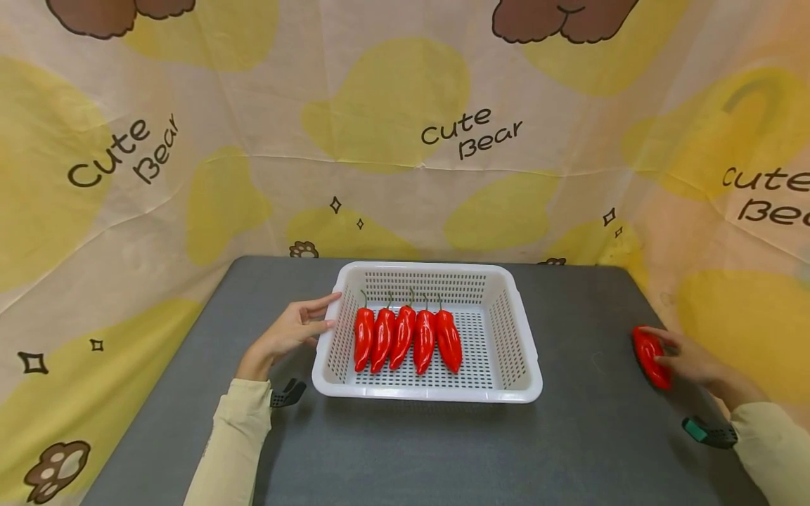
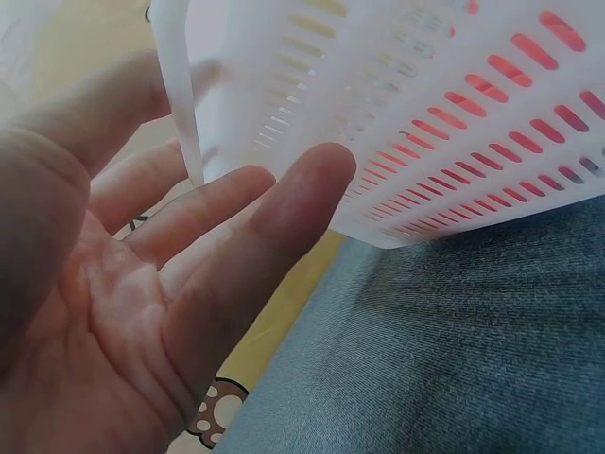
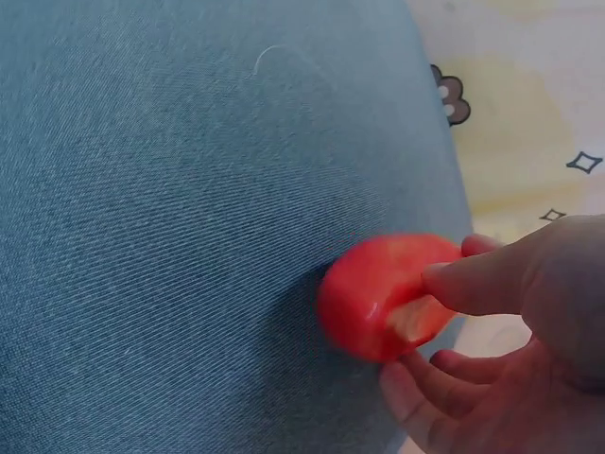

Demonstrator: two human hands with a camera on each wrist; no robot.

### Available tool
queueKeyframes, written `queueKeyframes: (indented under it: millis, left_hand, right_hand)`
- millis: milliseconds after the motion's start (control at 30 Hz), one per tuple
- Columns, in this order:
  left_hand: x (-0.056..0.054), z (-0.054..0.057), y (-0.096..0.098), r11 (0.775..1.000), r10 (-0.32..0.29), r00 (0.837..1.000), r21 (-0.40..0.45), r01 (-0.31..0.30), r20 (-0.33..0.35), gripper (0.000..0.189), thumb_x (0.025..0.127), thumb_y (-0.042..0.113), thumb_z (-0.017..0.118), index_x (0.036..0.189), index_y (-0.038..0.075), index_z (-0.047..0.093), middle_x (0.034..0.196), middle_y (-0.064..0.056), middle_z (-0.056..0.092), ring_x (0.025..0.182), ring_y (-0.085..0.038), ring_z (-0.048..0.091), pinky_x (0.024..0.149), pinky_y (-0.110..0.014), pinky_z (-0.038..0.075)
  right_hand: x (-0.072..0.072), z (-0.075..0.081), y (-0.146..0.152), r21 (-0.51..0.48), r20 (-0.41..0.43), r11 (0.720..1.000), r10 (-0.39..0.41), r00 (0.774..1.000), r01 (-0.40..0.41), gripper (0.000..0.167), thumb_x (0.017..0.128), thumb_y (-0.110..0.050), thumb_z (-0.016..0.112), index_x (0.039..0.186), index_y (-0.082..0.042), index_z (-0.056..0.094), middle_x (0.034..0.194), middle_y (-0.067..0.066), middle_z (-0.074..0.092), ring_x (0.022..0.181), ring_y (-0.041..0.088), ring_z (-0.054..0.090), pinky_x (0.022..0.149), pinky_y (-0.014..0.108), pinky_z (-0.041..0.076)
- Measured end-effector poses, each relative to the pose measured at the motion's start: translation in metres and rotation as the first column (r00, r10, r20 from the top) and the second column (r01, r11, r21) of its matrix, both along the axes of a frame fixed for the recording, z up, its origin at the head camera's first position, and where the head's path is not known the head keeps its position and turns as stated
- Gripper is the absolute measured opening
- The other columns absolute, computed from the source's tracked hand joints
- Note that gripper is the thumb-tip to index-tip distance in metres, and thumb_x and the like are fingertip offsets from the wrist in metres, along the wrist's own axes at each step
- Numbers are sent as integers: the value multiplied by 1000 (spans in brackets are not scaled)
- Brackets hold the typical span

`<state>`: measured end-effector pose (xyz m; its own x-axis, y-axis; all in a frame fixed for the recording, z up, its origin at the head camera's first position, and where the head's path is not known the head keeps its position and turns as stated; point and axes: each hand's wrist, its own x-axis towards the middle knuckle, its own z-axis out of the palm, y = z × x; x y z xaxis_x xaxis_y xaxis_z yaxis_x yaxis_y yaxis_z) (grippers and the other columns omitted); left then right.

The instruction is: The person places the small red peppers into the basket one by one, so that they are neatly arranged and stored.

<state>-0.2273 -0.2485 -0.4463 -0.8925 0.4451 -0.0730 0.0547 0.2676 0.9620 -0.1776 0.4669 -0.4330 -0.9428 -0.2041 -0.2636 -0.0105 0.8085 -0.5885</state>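
Note:
A white plastic basket with slotted walls stands mid-table, and several glossy red peppers with green stems lie in it side by side. My left hand holds the basket's left rim; in the left wrist view, some digits of the left hand pass behind the rim, while one lies in front of the slotted wall. At the far right of the table, my right hand grips another red pepper. In the right wrist view, the pepper sits between thumb and fingers, its far end hidden by the hand.
A dark grey cloth-covered table bears the basket. Behind and beside it hangs a yellow-and-cream printed curtain along the table's back and side edges. A loose pale thread shows in the right wrist view.

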Motion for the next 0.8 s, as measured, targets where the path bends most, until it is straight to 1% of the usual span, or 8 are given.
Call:
queueKeyframes:
  millis: [100,167,300,400,467,667,733,800]
  left_hand:
    - [0,0,0,1000,0,1000,1,0,0,68,97,18,68,157,10,37,156,-25,42,115,-41,68,77,-50,64]
    - [0,0,0,1000,0,1000,7,0,3,68,97,17,68,157,10,37,156,-25,42,115,-41,68,77,-50,64]
    - [-1,0,0,1000,-3,1000,15,3,4,67,98,15,67,157,9,37,156,-26,42,115,-41,67,77,-49,64]
    - [0,-1,0,1000,-3,1000,19,3,7,67,98,15,67,157,9,37,156,-26,42,115,-41,68,77,-49,64]
    - [0,-2,0,1000,0,1000,13,0,7,67,98,16,67,157,10,37,156,-25,42,115,-41,68,77,-49,64]
    - [0,-2,0,1000,-2,1000,7,2,5,66,98,17,67,157,11,38,157,-24,41,114,-40,68,77,-50,64]
    - [-1,-2,0,1000,-7,1000,12,7,-1,66,98,16,67,157,10,37,157,-25,41,114,-39,69,77,-49,64]
    - [-2,-2,0,1000,-8,1000,16,8,-6,66,98,16,67,157,10,37,156,-24,42,113,-38,69,76,-49,64]
  right_hand:
    - [-1,-4,0,-27,-17,1000,-7,1000,6,58,98,0,57,148,10,30,131,47,41,107,41,56,78,34,59]
    - [-1,-6,0,-51,-14,999,-10,1000,9,58,98,-1,59,149,5,33,126,46,45,100,27,58,70,24,57]
    - [-2,-9,1,-66,-11,998,-3,1000,2,58,99,-6,61,152,-5,37,132,49,42,104,21,60,71,21,57]
    - [-3,-12,0,-62,-13,998,7,1000,-8,59,99,-8,61,152,-4,36,133,48,42,104,14,59,72,21,56]
    - [-4,-13,-1,-56,-12,998,7,1000,-8,59,99,-9,62,151,-1,35,133,46,43,104,14,58,71,21,56]
    - [-3,-11,-6,-60,5,998,7,1000,-7,61,99,-8,61,149,7,30,129,46,44,109,46,54,70,21,56]
    - [-3,-9,-8,-62,4,998,6,1000,-5,60,99,-8,61,149,7,30,131,47,43,111,48,54,71,22,57]
    - [-5,-8,-10,-67,-2,998,5,1000,-5,59,100,-9,60,149,6,31,132,47,43,110,38,58,72,22,58]
